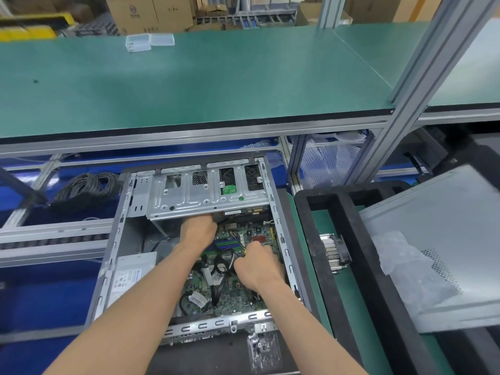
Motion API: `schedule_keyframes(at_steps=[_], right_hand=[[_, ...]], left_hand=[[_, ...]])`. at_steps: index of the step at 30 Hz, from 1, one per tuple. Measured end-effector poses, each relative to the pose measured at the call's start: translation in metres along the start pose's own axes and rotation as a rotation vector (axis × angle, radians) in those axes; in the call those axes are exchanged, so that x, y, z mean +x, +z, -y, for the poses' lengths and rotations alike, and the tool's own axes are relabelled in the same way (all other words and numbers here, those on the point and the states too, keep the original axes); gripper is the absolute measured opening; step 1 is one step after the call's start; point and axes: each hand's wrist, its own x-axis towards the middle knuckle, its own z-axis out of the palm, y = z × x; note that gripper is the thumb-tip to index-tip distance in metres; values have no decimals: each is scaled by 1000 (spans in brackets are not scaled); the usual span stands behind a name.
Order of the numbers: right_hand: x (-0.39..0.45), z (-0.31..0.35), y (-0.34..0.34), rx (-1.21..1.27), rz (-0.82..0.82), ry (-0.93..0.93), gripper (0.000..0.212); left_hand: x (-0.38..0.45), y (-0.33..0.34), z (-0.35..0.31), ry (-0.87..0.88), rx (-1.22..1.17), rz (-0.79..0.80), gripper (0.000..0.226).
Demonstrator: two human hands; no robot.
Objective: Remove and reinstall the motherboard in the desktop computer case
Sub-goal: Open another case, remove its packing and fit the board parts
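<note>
Hands at work inside an open desktop computer case (116, 239), which lies on its side with the motherboard (230, 290) still seated flat on its floor, toward 3 o'clock of the bay. The right hand (258, 266) is curled around a screwdriver (238, 242) whose yellow handle shows just at the knuckles, the shaft angled up toward 11 o'clock onto the board, likely to work a mounting screw. The left hand (198, 230) reaches to 12 o'clock, its fingers tucked under the drive cage (205, 196); whether its grip is clenched on a cable or connector cannot be told, since the cage lip hides the fingertips. The power supply (130, 274) sits at 9 o'clock. A heatsink (334, 253) rests outside the case at 3 o'clock, probably set aside to clear the board, beside the removed side panel (438, 239). A small bag of screws (262, 350) lies at 6 o'clock, its contents too blurred to count. The screwdriver tip itself is hard to make out.
</note>
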Motion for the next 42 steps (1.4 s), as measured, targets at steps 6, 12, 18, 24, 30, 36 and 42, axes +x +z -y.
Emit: schedule_keyframes(at_steps=[6,12,18,24,30,36,42], right_hand=[[-2,-1,-2,-5,-1,-17,16],[-1,-1,-1,-34,7,-27,12],[-1,-1,-1,-54,11,-34,12],[0,-1,-1,-49,15,-32,11],[0,-2,0,-48,21,-30,12],[0,-2,0,-42,14,-28,15],[-2,-1,-2,-2,8,-12,15]], left_hand=[[11,-12,8,-126,-203,177,16],[21,-7,10,-75,18,271,22],[14,0,15,92,76,140,15],[9,7,11,189,206,106,16],[0,19,9,220,324,-17,9],[1,15,12,158,146,-95,8],[-7,8,14,149,183,-44,10]])
